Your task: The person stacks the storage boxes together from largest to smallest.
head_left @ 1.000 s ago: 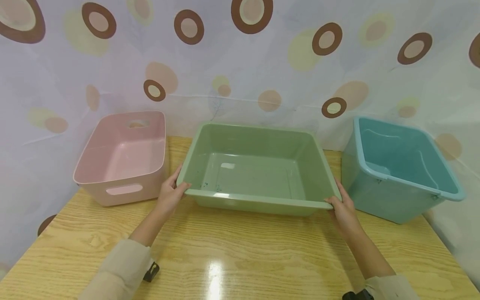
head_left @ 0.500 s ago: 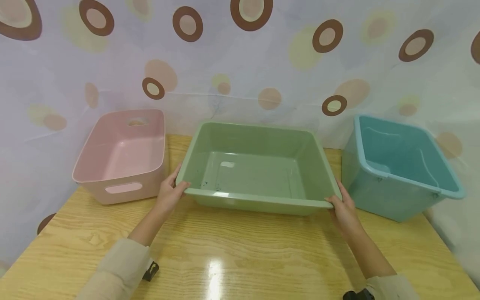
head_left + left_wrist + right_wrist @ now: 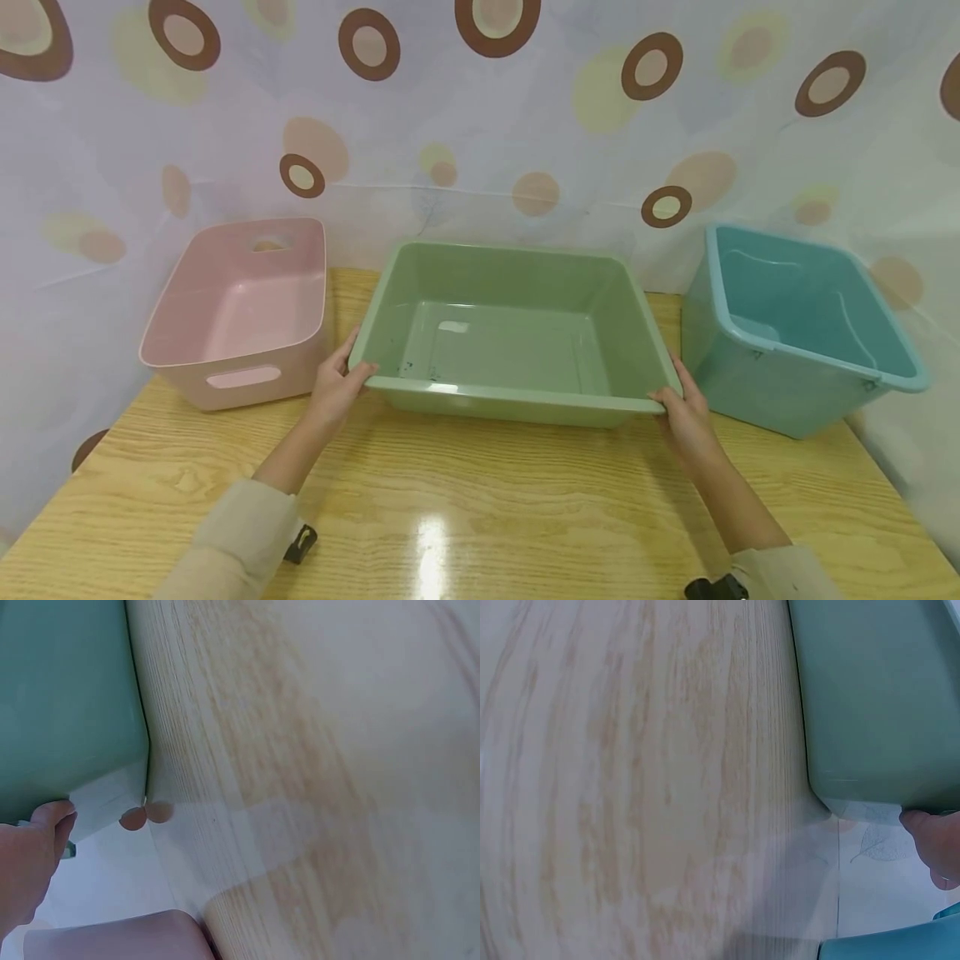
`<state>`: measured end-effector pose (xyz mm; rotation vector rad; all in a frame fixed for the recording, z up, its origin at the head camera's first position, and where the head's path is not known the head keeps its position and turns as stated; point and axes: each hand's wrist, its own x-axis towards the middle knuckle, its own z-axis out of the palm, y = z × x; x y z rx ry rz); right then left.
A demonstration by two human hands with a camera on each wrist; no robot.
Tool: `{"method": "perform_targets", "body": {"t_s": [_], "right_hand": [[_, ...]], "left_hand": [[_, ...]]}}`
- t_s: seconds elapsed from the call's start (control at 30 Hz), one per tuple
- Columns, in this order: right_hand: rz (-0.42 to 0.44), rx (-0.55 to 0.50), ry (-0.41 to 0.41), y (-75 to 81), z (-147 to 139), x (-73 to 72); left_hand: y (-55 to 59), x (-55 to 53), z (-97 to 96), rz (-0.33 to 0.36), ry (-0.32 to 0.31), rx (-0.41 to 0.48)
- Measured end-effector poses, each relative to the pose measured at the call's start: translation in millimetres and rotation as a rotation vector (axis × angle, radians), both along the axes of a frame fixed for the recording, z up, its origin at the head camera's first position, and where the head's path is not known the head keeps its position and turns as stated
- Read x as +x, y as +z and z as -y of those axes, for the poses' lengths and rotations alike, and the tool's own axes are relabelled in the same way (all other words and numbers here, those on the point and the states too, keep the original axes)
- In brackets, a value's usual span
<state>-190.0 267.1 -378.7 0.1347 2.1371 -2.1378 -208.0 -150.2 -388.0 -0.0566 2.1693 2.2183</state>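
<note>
A shallow green plastic basin (image 3: 510, 350) stands on the wooden table between two other containers. At its near left corner my left hand (image 3: 336, 387) grips the rim, thumb on top and fingers round the outer side. My right hand (image 3: 684, 412) holds the near right corner in the same way. In the left wrist view, the left hand (image 3: 34, 859) is at the edge of the basin (image 3: 67, 712). The right wrist view has part of the right hand (image 3: 937, 844) at the basin's side (image 3: 877, 712). Small dark specks show inside the basin, near its left corner.
A pink basket (image 3: 247, 333) with handle holes stands close on the left. On the right is a deeper blue bin (image 3: 780, 375). Behind them hangs a patterned cloth (image 3: 480, 125). The wooden table (image 3: 487, 517) extends toward me, with a bright reflection on it.
The hands keep their grip on the basin's corners. The whole view has shifted slightly; basin, basket and bin stay in place relative to one another.
</note>
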Motion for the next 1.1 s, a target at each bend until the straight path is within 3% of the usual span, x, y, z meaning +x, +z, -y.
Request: {"method": "perform_targets", "body": {"t_s": [1.1], "right_hand": [[-0.020, -0.006, -0.001, -1.5, 0.0, 7.2]], "left_hand": [[-2.9, 5.5, 3.8, -0.033, -0.021, 0.010]]}}
